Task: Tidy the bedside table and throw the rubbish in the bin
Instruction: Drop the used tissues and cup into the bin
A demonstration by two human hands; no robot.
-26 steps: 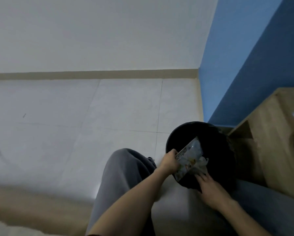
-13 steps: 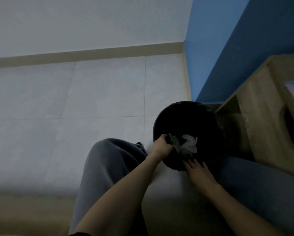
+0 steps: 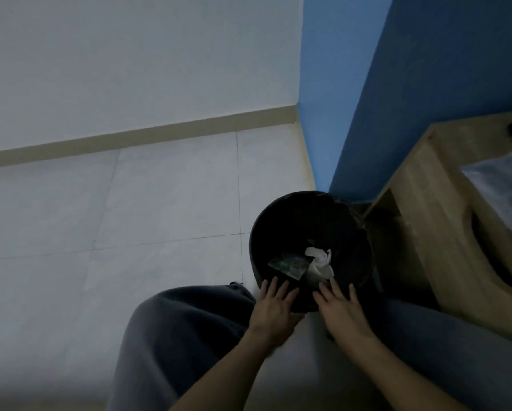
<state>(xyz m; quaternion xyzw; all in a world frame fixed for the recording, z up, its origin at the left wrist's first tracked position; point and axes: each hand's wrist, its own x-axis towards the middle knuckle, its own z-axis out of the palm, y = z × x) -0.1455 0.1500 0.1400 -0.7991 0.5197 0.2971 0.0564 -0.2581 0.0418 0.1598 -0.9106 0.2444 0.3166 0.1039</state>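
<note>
**Rubbish is in: lift your hands clear of the rim**

Your left hand (image 3: 274,311) and right hand (image 3: 342,311) hover side by side at the near edge of the black bin (image 3: 256,247), fingers straight and spread, holding nothing. Just beyond your fingertips, inside the bin, the printed wrapper (image 3: 287,266) lies face up. Its long axis runs left to right across the bin, and its right end meets the crumpled white tissue (image 3: 320,262). This drop looks finished, so draw both hands straight back without snagging the bin's edge. Then turn right to the wooden bedside table (image 3: 444,209), which likely still needs tidying.
</note>
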